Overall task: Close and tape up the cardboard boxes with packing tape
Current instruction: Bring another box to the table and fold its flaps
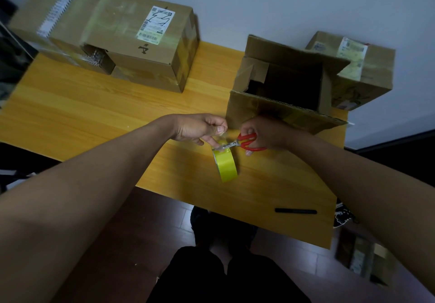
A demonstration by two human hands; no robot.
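**Head view: tape being cut beside open box**

Head camera, looking down at yellow wooden worktop (94,105).

- Left hand (200,129): fingers curled, pinching free end of clear tape strip (221,135), drawn up from roll.
- Yellow-green tape roll (226,165): on edge on worktop, just below both hands.
- Right hand (266,133): fingers through red handles of scissors (244,143); blades pointing left, meeting tape strip just above roll.
- Open cardboard box (289,83): directly behind hands, flaps up and out, interior dark. Near flap overhangs right hand and hides part of knuckles.
- Small taped box (357,69): behind and right of open box, touching it, label on top.
- Large closed box (146,46): far left of worktop, shipping label on top; another box (54,20) pressed against its left side.
- Black marker (296,211): lying flat near front right edge, well apart from hands.
- Dark floor (150,227) below worktop edge; dark trousers at bottom centre.
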